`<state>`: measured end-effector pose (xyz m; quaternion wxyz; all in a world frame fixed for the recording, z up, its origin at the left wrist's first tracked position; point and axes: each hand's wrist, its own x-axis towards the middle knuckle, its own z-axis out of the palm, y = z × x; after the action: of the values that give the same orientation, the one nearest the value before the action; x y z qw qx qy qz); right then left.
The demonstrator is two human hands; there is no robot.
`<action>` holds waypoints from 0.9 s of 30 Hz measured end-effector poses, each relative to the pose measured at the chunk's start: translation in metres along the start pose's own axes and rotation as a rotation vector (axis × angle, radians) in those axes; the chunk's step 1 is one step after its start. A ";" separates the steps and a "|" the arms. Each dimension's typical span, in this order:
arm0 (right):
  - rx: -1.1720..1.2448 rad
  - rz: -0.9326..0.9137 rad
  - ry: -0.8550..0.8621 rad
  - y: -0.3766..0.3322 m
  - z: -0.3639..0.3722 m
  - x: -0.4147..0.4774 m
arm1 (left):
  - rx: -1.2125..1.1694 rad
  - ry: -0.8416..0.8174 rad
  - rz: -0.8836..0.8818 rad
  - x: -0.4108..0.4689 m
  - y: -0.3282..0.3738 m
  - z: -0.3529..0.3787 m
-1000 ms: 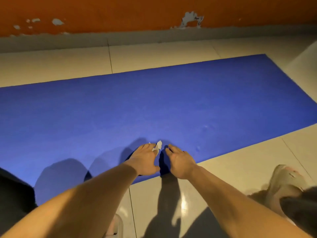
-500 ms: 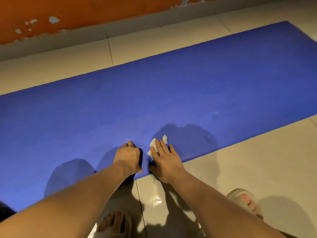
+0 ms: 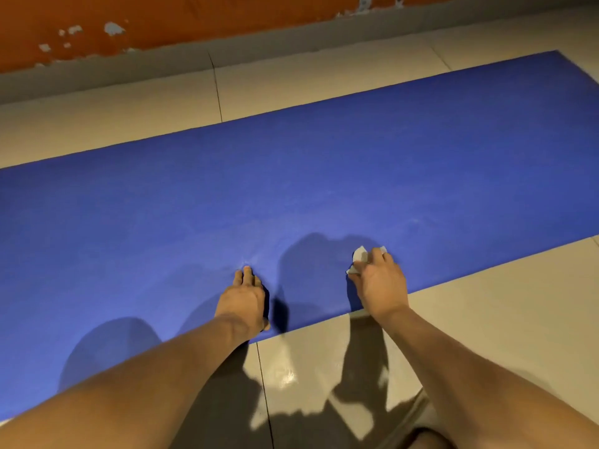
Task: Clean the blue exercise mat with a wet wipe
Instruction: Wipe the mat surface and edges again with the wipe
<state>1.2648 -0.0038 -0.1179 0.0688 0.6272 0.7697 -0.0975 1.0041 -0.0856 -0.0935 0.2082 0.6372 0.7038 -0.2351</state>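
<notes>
The blue exercise mat lies flat across the tiled floor. My right hand is on the mat close to its near edge, with bent fingers holding a crumpled white wet wipe against the surface. Bits of the wipe stick out past the fingertips and to the left of the hand. My left hand rests flat on the mat near the same edge, fingers straight and holding nothing, about a hand's width to the left of the right one.
Beige floor tiles surround the mat. An orange wall with peeling paint and a grey skirting runs along the far side. Shadows of my arms fall on the mat and the tiles.
The wipe passed from under my left hand to my right hand. My right hand then slid right along the near edge with it, and my hands moved apart.
</notes>
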 end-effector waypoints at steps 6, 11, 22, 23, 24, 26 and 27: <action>0.398 0.236 0.046 -0.041 0.000 0.004 | 0.029 0.017 0.031 -0.001 -0.004 0.003; 0.490 0.098 -0.032 -0.115 0.014 -0.021 | 0.067 -0.048 0.041 0.004 -0.004 -0.003; 0.346 0.335 0.151 0.010 0.009 -0.001 | 0.197 -0.125 0.052 0.013 0.004 -0.013; 0.385 0.403 0.174 0.016 0.009 0.001 | 0.201 -0.124 0.051 0.013 0.004 -0.013; 0.435 0.464 0.205 0.013 0.009 0.001 | 0.208 -0.121 0.051 0.013 0.004 -0.014; 0.504 0.533 0.230 -0.007 0.013 -0.002 | 0.221 -0.123 0.055 0.012 0.005 -0.014; 0.514 0.533 0.223 -0.021 0.017 -0.005 | 0.222 -0.123 0.059 0.012 0.005 -0.014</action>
<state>1.2446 -0.0166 -0.1323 -0.1516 0.8088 0.5329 -0.1973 1.0076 -0.0674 -0.0898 0.1860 0.6610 0.6405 -0.3440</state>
